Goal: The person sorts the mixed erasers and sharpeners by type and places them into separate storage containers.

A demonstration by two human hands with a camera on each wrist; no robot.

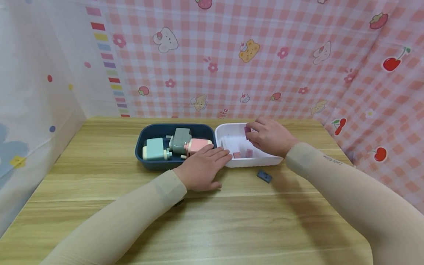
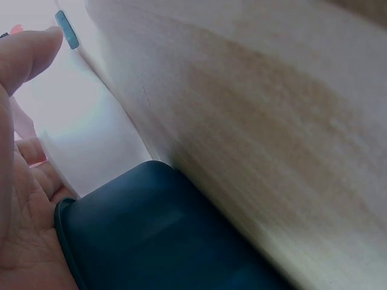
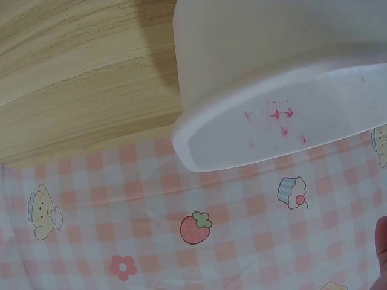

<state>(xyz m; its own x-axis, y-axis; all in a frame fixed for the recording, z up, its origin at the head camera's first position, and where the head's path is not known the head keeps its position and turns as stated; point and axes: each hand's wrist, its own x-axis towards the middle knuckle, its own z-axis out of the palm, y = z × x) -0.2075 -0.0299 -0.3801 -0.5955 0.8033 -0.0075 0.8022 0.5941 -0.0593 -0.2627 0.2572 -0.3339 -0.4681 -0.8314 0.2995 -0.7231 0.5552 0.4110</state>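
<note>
My left hand point(image 1: 202, 169) lies with straight fingers across the touching rims of a navy bin point(image 1: 155, 165) and a white bin point(image 1: 255, 162). Over the right part of the white bin, my right hand point(image 1: 269, 137) pinches a small pink block point(image 1: 247, 133), partly hidden by the fingers. Two more pink blocks, one being this block point(image 1: 249, 153), lie on the white bin's floor. In the navy bin sit a mint point(image 1: 154, 148), a grey-green point(image 1: 182, 140) and a pink point(image 1: 198, 145) boxy item with small handles, resembling crank pencil sharpeners. Only the edge of my right hand shows in the right wrist view.
A dark blue-grey block point(image 1: 264, 176) lies on the wooden table point(image 1: 232, 228) in front of the white bin. Some dark object point(image 1: 179, 202) is mostly hidden under my left forearm. A checked cloth point(image 1: 218, 73) hangs behind the bins.
</note>
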